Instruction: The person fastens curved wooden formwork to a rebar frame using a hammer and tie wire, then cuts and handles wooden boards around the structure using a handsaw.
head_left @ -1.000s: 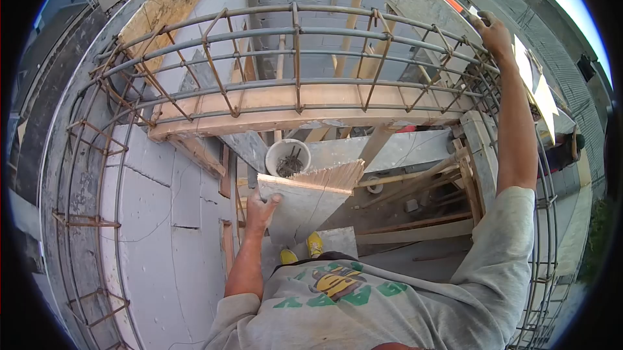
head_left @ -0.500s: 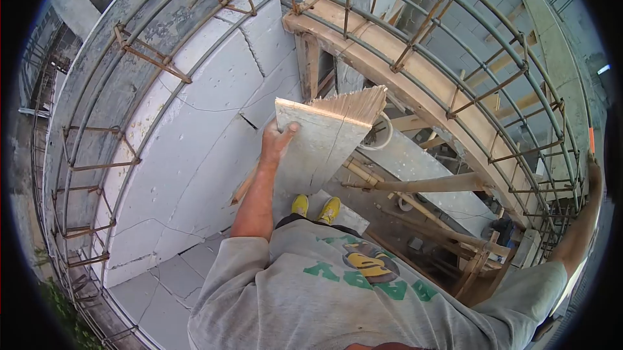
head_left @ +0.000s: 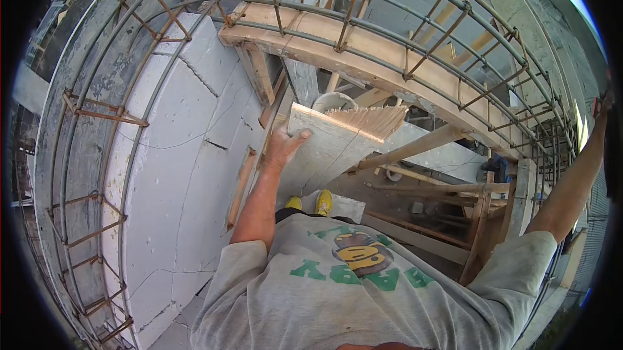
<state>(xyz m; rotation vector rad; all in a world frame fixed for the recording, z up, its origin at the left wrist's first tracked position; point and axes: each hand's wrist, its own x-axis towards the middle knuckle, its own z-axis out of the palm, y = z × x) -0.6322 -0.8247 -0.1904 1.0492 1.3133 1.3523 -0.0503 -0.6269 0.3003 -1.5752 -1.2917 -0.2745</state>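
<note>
My left hand point(head_left: 285, 147) grips the left edge of a grey board point(head_left: 324, 152), thumb on its near face. The board's top edge is pale and splintered, with a jagged strip at the right. My right arm reaches out to the far right, and my right hand point(head_left: 603, 108) is at the dark edge of the view. A small reddish thing shows beside it, but its fingers are too hidden to read. Just behind the board stands a round white bucket point(head_left: 334, 99), partly covered by it.
A rebar cage point(head_left: 342, 22) curves across the top and down the left side. Below it runs a wooden beam point(head_left: 363, 58). A white block wall point(head_left: 175, 155) rises at the left. Wooden poles point(head_left: 428, 145) lie at the right, beyond my yellow shoes point(head_left: 324, 202).
The view has swung round and partly back. My left hand still holds the board. My right hand now appears at the far right edge, and more of the bucket shows than half a second ago.
</note>
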